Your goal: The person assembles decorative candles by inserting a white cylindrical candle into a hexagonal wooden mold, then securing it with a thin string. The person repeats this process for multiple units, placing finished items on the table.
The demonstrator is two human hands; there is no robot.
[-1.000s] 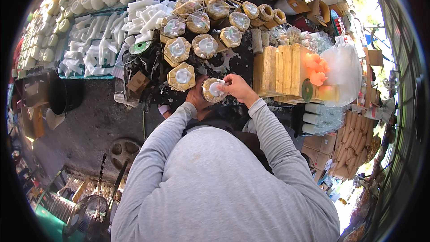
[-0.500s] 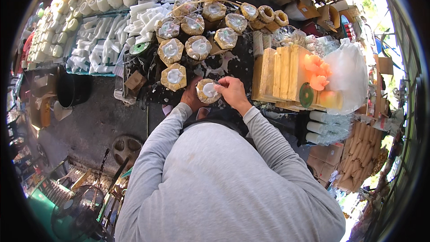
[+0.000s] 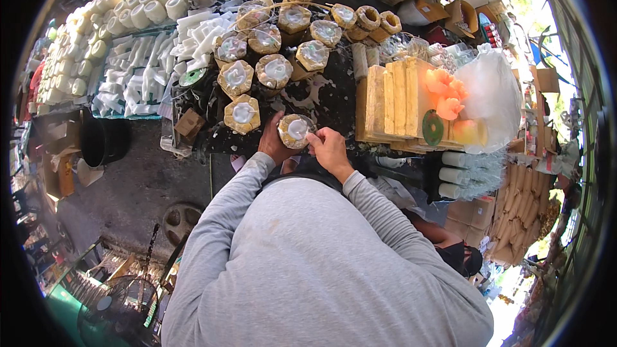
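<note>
- At the centre of the frame, the left hand (image 3: 272, 142) is curved around the left side of one cup (image 3: 297, 130), holding it.
- The right hand (image 3: 330, 151) is half closed, fingertips touching the cup's right edge; whether they pinch it, I cannot tell.
- This cup is yellowish and rough, with a white middle.
- At upper centre: eleven white-filled cups (image 3: 241, 115), two hollow rings (image 3: 367, 18).

Blown-out daylight at right, fisheye-bent edges
</note>
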